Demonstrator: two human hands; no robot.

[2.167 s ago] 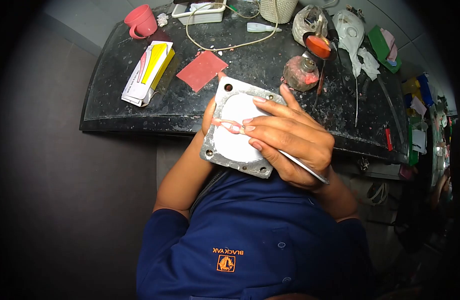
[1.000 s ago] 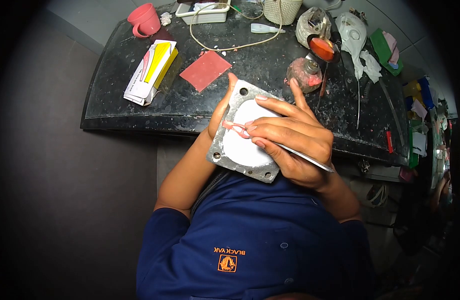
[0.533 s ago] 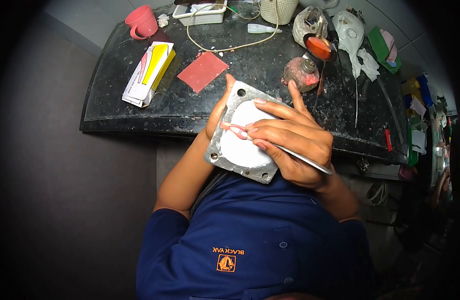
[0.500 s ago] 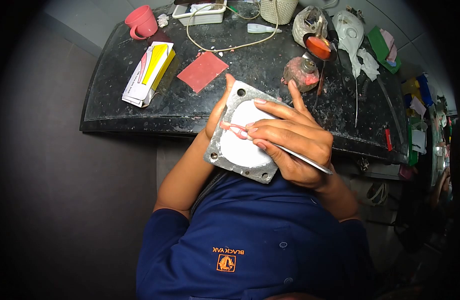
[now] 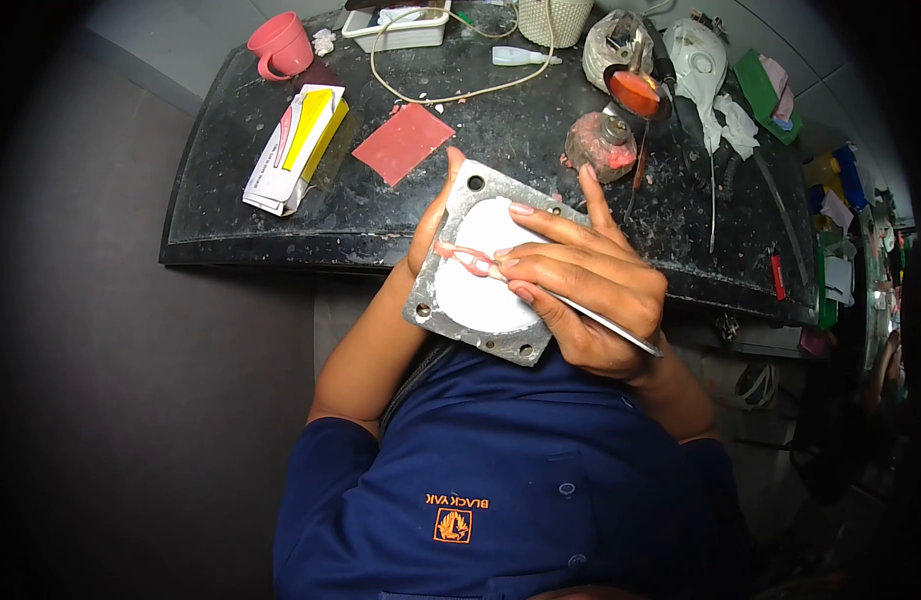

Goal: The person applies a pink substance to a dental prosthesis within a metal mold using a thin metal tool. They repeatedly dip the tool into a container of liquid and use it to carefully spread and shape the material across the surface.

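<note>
My left hand (image 5: 434,232) supports a square metal dental flask half (image 5: 422,290) from its far-left side, thumb extended up along the edge; its other fingers are hidden underneath. White plaster (image 5: 476,305) fills the flask's round middle. A small pink wax piece with pale parts (image 5: 466,257) lies across the plaster towards the left rim. Over the flask's right side, my right hand (image 5: 606,285) grips a thin metal hand tool (image 5: 621,333). Its handle sticks out below the fingers, and its tip, near the wax, is covered by the fingertips.
On the black bench (image 5: 221,215) lie a pink wax sheet (image 5: 403,145) and a white-and-yellow box (image 5: 296,150). A pink mug (image 5: 281,46) stands back left. A pink-stained burner (image 5: 601,148), an orange-bowled item (image 5: 636,93) and a red object (image 5: 778,275) are right; a cable (image 5: 376,70) loops behind.
The flask has shifted very slightly left in my left hand. My right hand keeps nearly the same place and grip, with the tool's handle tilted a little differently.
</note>
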